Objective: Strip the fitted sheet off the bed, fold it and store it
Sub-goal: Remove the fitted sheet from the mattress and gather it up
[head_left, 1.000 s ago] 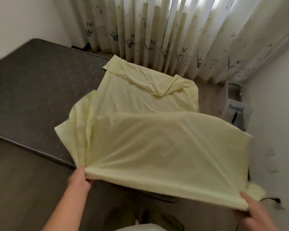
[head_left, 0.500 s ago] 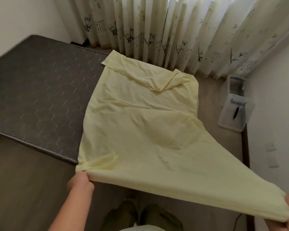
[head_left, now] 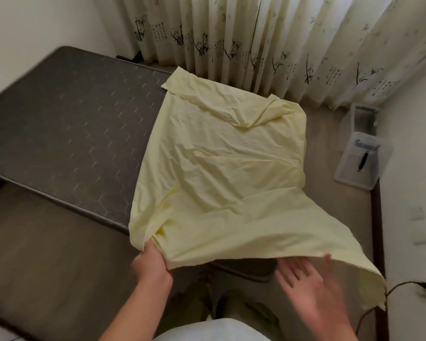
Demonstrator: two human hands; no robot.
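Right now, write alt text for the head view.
A pale yellow sheet lies spread over one end of a bare grey mattress; the left hand grips its near edge, the right hand is open beside it. Curtains hang behind.

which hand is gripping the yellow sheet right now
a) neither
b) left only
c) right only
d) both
b: the left hand pinches the near edge of the sheet, while the right hand is open with fingers spread just below the edge, holding nothing.

One yellow sheet point(head_left: 221, 173), one dark mattress point(head_left: 67, 129), two hands point(head_left: 151, 263) point(head_left: 305, 284), two clear bins point(head_left: 360, 159) point(head_left: 363, 119).
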